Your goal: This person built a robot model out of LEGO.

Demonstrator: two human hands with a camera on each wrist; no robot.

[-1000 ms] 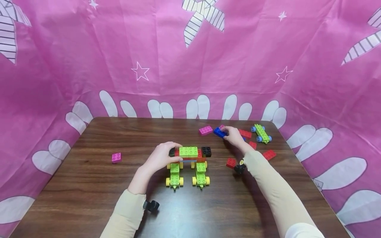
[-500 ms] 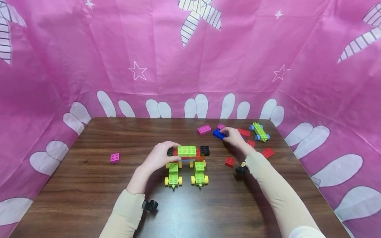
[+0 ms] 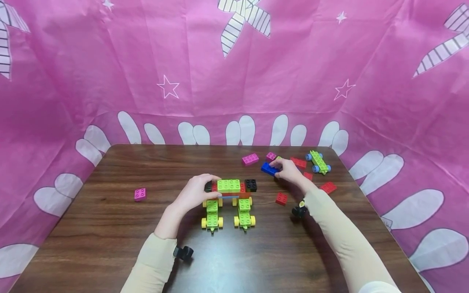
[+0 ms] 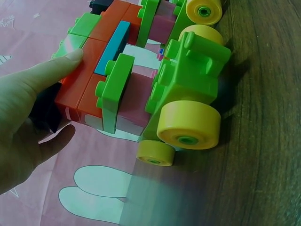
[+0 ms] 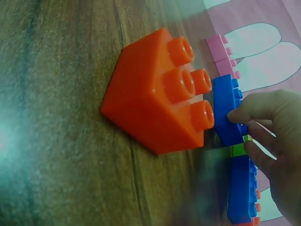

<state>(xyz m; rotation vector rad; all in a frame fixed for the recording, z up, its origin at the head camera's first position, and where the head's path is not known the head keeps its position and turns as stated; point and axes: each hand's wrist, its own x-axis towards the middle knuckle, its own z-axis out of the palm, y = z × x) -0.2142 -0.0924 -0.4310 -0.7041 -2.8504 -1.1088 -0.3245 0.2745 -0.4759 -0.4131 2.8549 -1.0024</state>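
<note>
In the head view, my left hand (image 3: 194,193) grips the left end of a toy brick build (image 3: 229,186). Lime bricks top its red layer, a black brick (image 3: 250,185) sits on its right end, and two lime wheeled bases (image 3: 244,219) with yellow wheels carry it. From the left wrist, the thumb lies on a red brick's (image 4: 82,70) side; a black brick is partly hidden in the hand. Farther back and right, my right hand (image 3: 291,171) pinches a long blue brick (image 3: 268,168) between thumb and fingers, low at the table. The fingers cover its right end.
Around the right hand lie pink bricks (image 3: 250,159), red bricks (image 3: 281,198) and a lime wheeled base (image 3: 318,162) with blue wheels. Another blue brick (image 5: 241,188) shows in the right wrist view. One pink brick (image 3: 139,194) lies far left on the wooden table (image 3: 91,228).
My right hand has drawn the blue brick slightly toward me, away from the small pink brick behind it. The left hand keeps its hold on the build. The head view has shifted slightly.
</note>
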